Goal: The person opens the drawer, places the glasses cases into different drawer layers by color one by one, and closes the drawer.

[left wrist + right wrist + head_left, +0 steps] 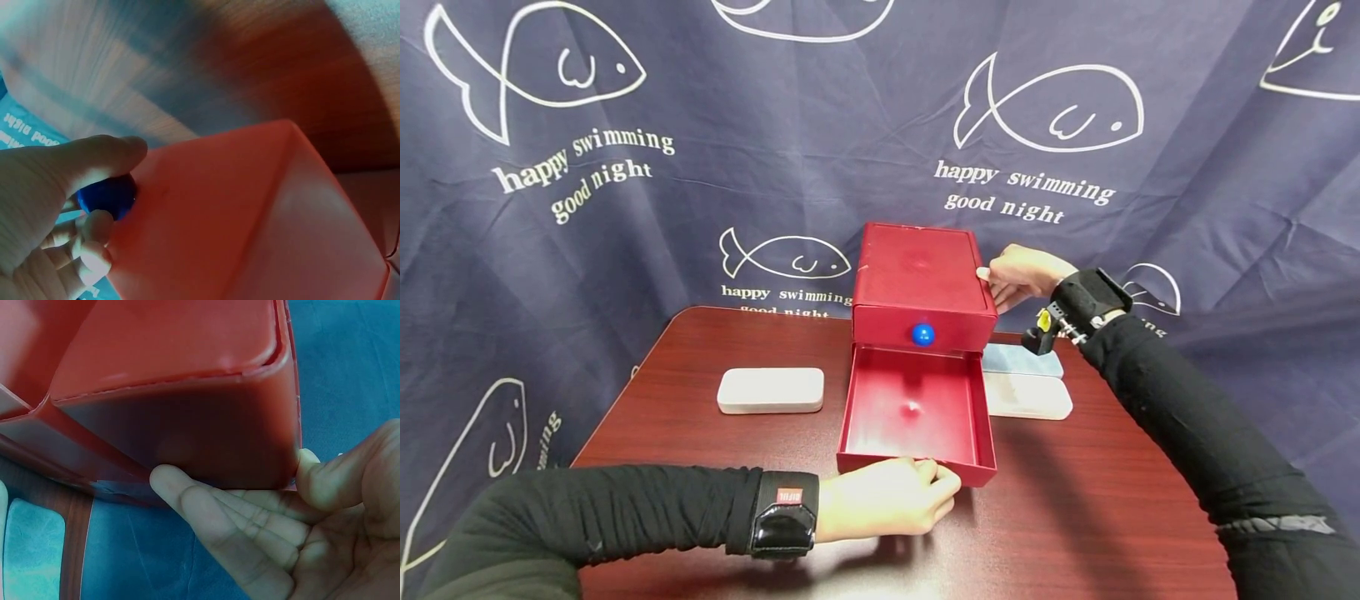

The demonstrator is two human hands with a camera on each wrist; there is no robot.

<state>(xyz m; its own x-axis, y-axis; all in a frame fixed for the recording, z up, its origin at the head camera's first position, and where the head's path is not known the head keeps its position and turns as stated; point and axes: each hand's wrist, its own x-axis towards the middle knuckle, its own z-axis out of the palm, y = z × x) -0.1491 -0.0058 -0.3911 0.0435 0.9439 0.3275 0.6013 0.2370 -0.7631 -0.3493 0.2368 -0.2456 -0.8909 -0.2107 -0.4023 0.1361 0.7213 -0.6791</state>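
A red two-tier drawer box [917, 262] stands at the back of the table. Its lower drawer [887, 417] is pulled out, and the bare inside shows. In front of that drawer is my left hand [895, 497], pinching its blue knob [107, 195] between thumb and fingers. The head view hides this knob behind the hand. Another blue knob [922, 334] sits on the closed upper drawer's front. My right hand [1024, 273] rests against the box's right side near the back, its long fingers [212, 519] stretched along the side and the thumb at the rear edge.
Left of the box lies a white rounded case [771, 390]. A second white case [1026, 396] and a light blue case [1021, 360] lie to its right, partly behind the drawer. A dark curtain [775, 150] with fish drawings hangs behind the wooden table [700, 442].
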